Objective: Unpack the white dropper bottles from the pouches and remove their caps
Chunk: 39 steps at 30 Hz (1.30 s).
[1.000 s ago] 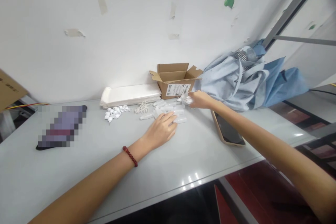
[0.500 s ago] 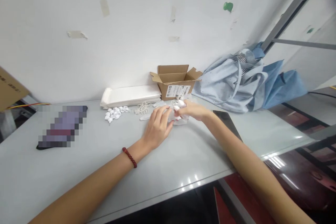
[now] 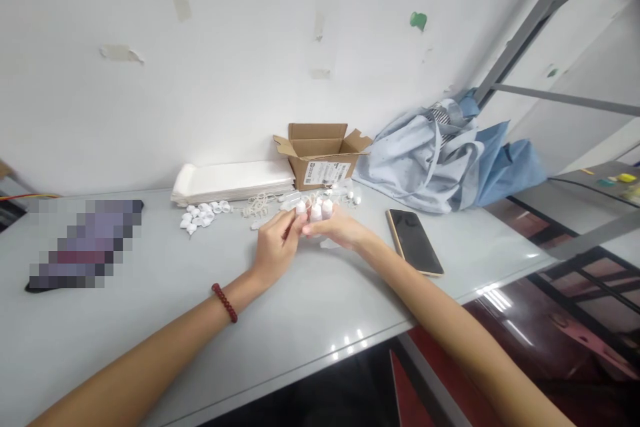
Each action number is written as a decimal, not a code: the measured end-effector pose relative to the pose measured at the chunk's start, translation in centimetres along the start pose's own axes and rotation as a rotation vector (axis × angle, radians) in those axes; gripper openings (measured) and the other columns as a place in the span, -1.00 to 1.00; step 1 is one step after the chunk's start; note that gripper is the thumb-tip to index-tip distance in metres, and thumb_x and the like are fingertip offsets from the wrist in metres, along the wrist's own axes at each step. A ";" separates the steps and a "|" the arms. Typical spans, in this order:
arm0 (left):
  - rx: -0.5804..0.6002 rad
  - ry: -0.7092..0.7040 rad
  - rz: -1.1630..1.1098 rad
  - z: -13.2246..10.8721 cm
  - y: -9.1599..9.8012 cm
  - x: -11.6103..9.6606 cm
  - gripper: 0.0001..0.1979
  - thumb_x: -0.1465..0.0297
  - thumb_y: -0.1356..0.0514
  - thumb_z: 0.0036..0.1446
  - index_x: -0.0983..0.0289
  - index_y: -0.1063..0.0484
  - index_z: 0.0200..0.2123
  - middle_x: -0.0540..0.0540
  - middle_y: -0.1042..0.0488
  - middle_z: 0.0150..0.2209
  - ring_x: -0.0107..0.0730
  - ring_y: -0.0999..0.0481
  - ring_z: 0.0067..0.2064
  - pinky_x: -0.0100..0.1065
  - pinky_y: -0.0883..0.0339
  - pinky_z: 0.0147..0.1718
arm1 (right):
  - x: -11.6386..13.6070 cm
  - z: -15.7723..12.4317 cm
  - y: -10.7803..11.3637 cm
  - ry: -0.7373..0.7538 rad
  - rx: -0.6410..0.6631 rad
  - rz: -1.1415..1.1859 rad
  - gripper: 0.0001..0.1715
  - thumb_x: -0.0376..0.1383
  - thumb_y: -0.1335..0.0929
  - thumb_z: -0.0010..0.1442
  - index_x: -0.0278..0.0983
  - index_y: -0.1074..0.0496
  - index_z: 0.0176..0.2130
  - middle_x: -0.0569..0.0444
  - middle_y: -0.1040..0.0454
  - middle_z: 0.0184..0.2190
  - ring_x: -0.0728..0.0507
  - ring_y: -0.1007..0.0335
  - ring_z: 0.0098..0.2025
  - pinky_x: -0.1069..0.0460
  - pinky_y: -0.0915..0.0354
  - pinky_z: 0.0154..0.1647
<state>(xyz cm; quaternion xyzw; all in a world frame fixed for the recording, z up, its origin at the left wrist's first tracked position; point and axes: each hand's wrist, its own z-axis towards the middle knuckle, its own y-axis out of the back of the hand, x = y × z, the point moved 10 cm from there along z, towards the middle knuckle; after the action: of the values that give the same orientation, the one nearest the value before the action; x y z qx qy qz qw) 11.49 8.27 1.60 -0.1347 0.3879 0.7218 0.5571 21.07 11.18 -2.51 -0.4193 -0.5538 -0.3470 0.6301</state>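
Note:
My right hand (image 3: 336, 228) is closed around a bunch of small clear plastic bottles with white caps (image 3: 315, 211), held upright a little above the grey table (image 3: 310, 307). My left hand (image 3: 274, 248), with a red bead bracelet on its wrist, pinches at the left side of the same bunch. More loose clear bottles (image 3: 293, 197) and a tangle of rubber bands (image 3: 257, 201) lie just behind the hands. A pile of white caps (image 3: 200, 215) sits to the left.
An open cardboard box (image 3: 320, 153) and a flat stack of white bags (image 3: 233, 181) stand against the wall. A phone (image 3: 414, 241) lies right of my hands, with blue cloth (image 3: 445, 153) behind it. A blurred dark object (image 3: 83, 243) lies far left. The table's front edge is close.
My right hand came back from beside the box with bottles and met my left hand, which lifted off the table. Both now hold the bunch together; the view shifted left.

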 end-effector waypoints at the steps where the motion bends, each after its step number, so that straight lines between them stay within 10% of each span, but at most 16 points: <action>1: 0.004 -0.006 -0.005 -0.1 -0.1 -0.1 -0.67 0.39 -0.04 0.29 0.28 -0.34 -0.54 -0.02 -0.24 -0.55 -0.48 -0.25 -0.49 -0.39 -0.14 -0.45 | 0.0 -0.1 -0.1 0.008 -0.003 -0.015 -0.69 -0.29 -0.55 -0.23 -0.29 -0.41 -0.47 0.19 -0.37 -0.50 0.00 -0.31 -0.41 0.04 -0.31 -0.31; 9: 0.028 -0.013 -0.052 -1.2 -1.4 0.1 -0.70 0.45 0.00 0.29 0.31 -0.35 0.04 0.02 -0.39 -0.42 -0.47 -0.37 -0.49 -0.40 -0.30 -0.46 | 1.0 0.1 2.4 0.040 -0.099 -0.104 -0.77 -0.34 -0.50 -0.23 -0.31 -0.44 -0.48 0.09 -0.48 -0.47 -0.10 -0.40 -0.38 -0.01 -0.34 -0.35; 16: 0.376 -0.360 0.131 -2.8 -5.3 -3.4 -0.69 0.48 -0.10 0.20 0.21 -0.38 0.02 0.19 -0.42 0.05 -0.15 -0.34 0.12 -0.12 -0.30 0.01 | 7.0 -2.6 14.3 0.234 -0.502 -0.480 -0.77 -0.30 -0.43 -0.20 -0.26 -0.37 -0.42 0.11 -0.43 -0.44 -0.07 -0.33 -0.41 0.05 -0.25 -0.43; 19: 0.530 -0.462 0.233 -3.9 -7.0 -3.8 -0.74 0.45 -0.07 0.23 0.20 -0.44 -0.05 0.15 -0.42 0.10 -0.06 -0.22 0.23 -0.04 -0.25 0.05 | 7.0 -2.1 16.9 0.111 -0.436 -0.963 -0.80 -0.33 -0.37 -0.20 -0.29 -0.37 -0.43 0.14 -0.43 -0.48 -0.08 -0.33 -0.40 0.06 -0.21 -0.38; 30: 0.562 -0.414 0.299 -4.0 -7.3 -3.1 -0.75 0.40 -0.08 0.22 0.23 -0.45 -0.07 0.14 -0.39 0.14 -0.01 -0.19 0.24 -0.02 -0.25 0.04 | 3.8 0.5 18.0 -0.028 -0.110 -1.399 -0.59 -0.41 -0.33 -0.22 -0.29 -0.51 -0.27 0.04 -0.57 -0.28 -0.15 -0.44 -0.24 0.08 -0.25 -0.22; 39: 0.546 -0.382 0.367 -3.7 -7.3 -2.8 -0.72 0.42 -0.05 0.22 0.32 -0.41 -0.03 0.22 -0.35 0.16 0.02 -0.18 0.25 0.01 -0.24 0.07 | 4.2 -0.8 18.1 -0.063 -0.202 -1.534 -0.71 -0.34 -0.38 -0.16 -0.30 -0.46 -0.31 0.04 -0.49 -0.48 -0.14 -0.37 -0.38 0.06 -0.14 -0.34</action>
<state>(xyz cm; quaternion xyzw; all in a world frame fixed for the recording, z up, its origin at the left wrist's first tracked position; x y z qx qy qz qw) 18.24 4.23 -2.07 0.2276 0.4726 0.6919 0.4961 38.35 17.92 -0.98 0.0166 -0.6727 -0.7231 0.1562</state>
